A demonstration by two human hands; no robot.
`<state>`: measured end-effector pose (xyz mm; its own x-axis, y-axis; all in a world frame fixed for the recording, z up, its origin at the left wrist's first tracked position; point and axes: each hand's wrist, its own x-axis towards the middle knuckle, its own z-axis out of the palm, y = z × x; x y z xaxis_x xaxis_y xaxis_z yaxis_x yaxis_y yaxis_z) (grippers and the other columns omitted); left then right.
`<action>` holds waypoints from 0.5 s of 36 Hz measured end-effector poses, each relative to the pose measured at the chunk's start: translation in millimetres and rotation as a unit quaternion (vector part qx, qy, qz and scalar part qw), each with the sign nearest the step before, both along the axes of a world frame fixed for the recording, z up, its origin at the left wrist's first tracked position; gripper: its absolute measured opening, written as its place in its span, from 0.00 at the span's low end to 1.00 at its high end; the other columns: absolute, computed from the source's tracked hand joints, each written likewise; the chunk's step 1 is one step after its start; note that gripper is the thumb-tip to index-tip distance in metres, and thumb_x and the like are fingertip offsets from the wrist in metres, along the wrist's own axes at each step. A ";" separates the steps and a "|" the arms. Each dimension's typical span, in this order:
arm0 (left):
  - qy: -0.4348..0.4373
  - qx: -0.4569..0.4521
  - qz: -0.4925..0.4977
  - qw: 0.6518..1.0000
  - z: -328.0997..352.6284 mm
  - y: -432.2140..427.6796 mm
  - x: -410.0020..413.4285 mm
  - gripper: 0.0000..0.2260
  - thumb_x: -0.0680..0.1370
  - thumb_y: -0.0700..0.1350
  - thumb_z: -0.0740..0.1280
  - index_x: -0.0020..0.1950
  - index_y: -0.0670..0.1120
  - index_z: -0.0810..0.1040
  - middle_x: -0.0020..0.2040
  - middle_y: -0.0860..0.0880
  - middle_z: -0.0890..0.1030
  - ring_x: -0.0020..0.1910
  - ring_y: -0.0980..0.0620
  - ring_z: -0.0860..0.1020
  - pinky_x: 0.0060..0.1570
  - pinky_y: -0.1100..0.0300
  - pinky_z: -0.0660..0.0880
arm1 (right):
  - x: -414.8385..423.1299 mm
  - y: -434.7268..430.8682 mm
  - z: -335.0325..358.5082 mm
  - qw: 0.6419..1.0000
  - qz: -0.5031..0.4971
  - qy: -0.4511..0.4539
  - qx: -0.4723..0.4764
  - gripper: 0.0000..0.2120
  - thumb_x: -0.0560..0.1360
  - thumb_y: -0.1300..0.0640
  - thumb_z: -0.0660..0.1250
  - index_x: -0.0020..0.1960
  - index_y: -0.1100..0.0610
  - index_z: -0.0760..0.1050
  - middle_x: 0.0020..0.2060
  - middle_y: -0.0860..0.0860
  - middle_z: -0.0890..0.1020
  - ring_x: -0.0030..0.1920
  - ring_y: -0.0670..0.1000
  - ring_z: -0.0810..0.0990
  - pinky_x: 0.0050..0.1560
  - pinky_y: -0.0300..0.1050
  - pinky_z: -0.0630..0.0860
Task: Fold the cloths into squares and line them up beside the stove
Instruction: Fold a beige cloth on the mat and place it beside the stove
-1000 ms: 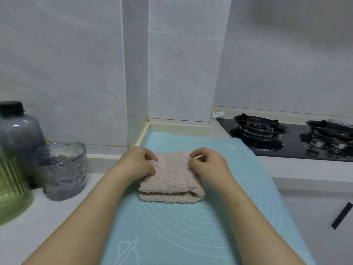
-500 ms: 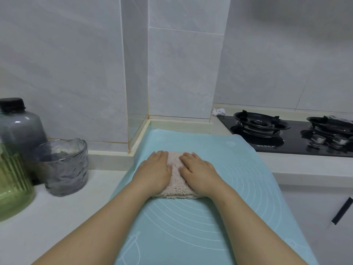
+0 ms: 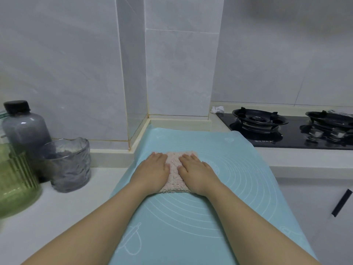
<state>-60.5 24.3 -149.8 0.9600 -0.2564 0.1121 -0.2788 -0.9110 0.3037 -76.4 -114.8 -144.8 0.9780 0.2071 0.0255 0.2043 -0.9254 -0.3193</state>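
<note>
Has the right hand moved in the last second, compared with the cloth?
Yes. The right hand, which pinched the far right corner of the cloth, has opened and come down: it now lies flat on the cloth's right half, on the mat.

I see only a middle strip and the near fringe of the cloth [image 3: 174,170]. The left hand [image 3: 152,169] and right hand [image 3: 196,171] lie flat over the rest, so I cannot judge its folds or corners. The green jar [image 3: 15,180] is cut by the left edge, the stove [image 3: 286,138] by the right, and the mat [image 3: 191,226] by the bottom. The white scrap [image 3: 217,109] behind the stove is too small to name, and the stove's front lettering is unreadable.
</note>
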 end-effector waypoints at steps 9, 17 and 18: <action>-0.035 -0.051 0.100 0.993 2.1 9.9 -14.0 0.27 0.79 0.54 0.57 0.75 0.48 0.53 0.73 0.48 0.62 0.70 0.45 0.63 0.66 0.54 0.62 | -5.7 -7.7 -1.1 0.985 -0.125 -0.056 0.106 0.23 0.80 0.47 0.52 0.72 0.54 0.60 0.71 0.51 0.65 0.68 0.55 0.62 0.65 0.48 0.60; 0.037 -0.050 0.156 0.986 13.1 13.9 -7.5 0.30 0.77 0.59 0.59 0.74 0.50 0.53 0.70 0.44 0.67 0.66 0.42 0.68 0.59 0.53 0.69 | 2.2 -6.1 1.3 0.976 -0.213 -0.037 0.018 0.22 0.77 0.41 0.53 0.59 0.57 0.70 0.57 0.53 0.76 0.59 0.55 0.71 0.58 0.49 0.62; 0.044 -0.054 0.163 0.984 14.4 12.8 -8.4 0.30 0.77 0.59 0.59 0.74 0.50 0.54 0.69 0.44 0.68 0.65 0.42 0.69 0.57 0.53 0.69 | 1.9 -5.2 0.2 0.975 -0.218 -0.034 0.024 0.23 0.77 0.40 0.53 0.58 0.57 0.70 0.56 0.53 0.76 0.58 0.55 0.71 0.57 0.49 0.62</action>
<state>-69.0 37.2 -135.4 0.9965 0.0755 0.0350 0.0544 -0.9091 0.4130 -74.5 -120.0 -144.6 0.9685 -0.2313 0.0926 -0.1832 -0.9130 -0.3646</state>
